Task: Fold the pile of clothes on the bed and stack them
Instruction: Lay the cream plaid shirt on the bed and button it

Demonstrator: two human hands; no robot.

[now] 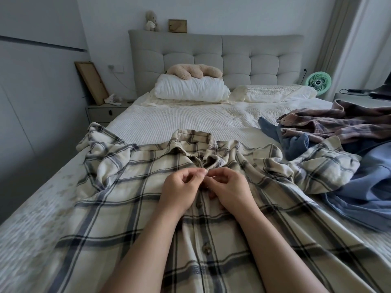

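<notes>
Both hands meet at the middle of the frame: my left hand point(179, 188) and my right hand point(227, 188) have curled fingers pinching the front strip of the checked shirt point(131, 187), just below its collar point(193, 142). What sits between my fingertips is too small to make out; it may be a button. My palms cover the strip there, and my forearms hide part of the shirt lower down. Two buttons show plainly below my hands, one near my left wrist point(198, 205) and one lower point(206, 249).

This shirt lies spread front-up across the lower half of the frame on the bed point(190, 121), its hem cut off by the bottom edge. At the right, three more clothes lie in a heap: a purple checked shirt point(338, 123), a dark blue piece point(294, 142) and a pale blue piece point(372, 187), the last cut off by the right edge. Two pillows point(190, 89) lie by the headboard point(243, 58).
</notes>
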